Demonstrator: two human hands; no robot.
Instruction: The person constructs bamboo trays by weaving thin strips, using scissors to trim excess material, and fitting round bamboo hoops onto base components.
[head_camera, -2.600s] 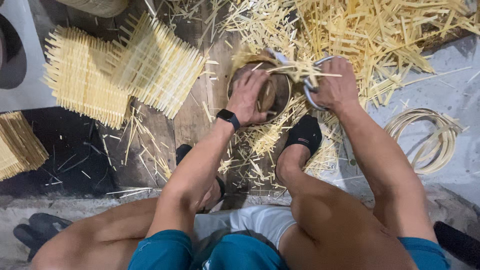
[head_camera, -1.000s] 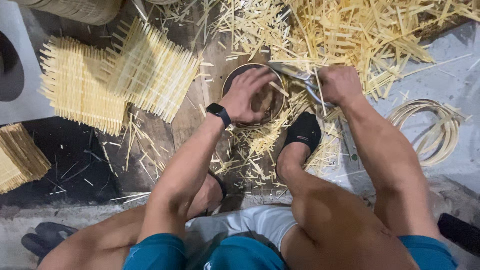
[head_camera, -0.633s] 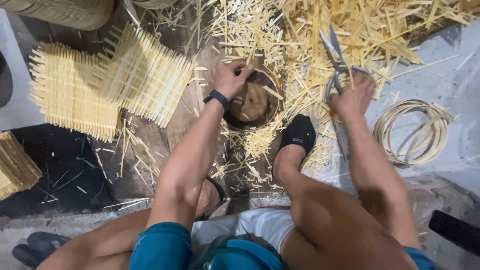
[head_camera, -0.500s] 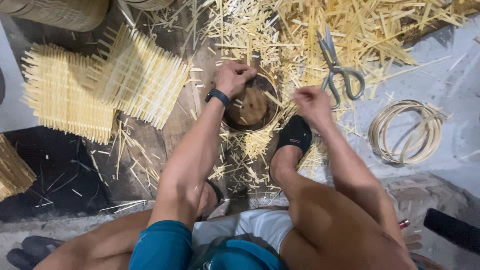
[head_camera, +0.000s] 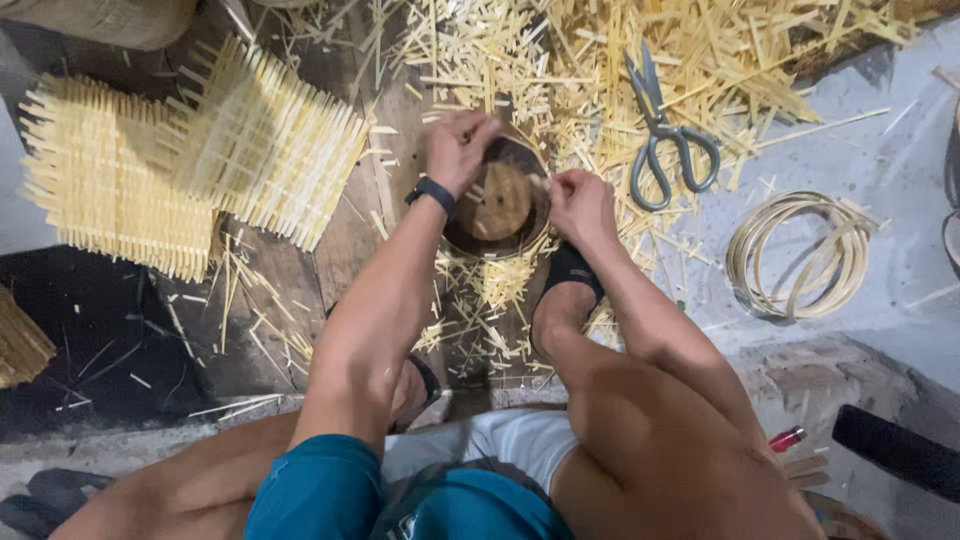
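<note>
Fingers of the left hand (head_camera: 458, 148) curl over the upper left rim of a round, dark brown woven basket base (head_camera: 497, 200) at the upper centre of the frame; they are blurred, so whether they pinch the rim or only rest on it cannot be told. The right hand (head_camera: 580, 203) sits at the basket's right edge, its fingertips drawn together in a narrow pinch on what looks like a thin pale strip at the rim.

The basket base lies on a worn wooden plank (head_camera: 345, 230), with its near edge just above the person's black-socked foot (head_camera: 566, 290). Open room is scarce: a heap of pale yellow split bamboo slivers (head_camera: 560, 60) crowds the basket from above and to the right, and more slivers litter the plank below it. Grey-handled metal scissors (head_camera: 660, 130) lie on the slivers to the right, apart from the right hand. A coil of pale cane rings (head_camera: 800, 255) rests on the grey floor further right, well apart. Two flat mats of woven bamboo sticks (head_camera: 190, 160) overlap at upper left, near the left forearm but not touching it.

The basket looks shallow and circular, with a lighter tan disc in its centre and a darker ring around it.
</note>
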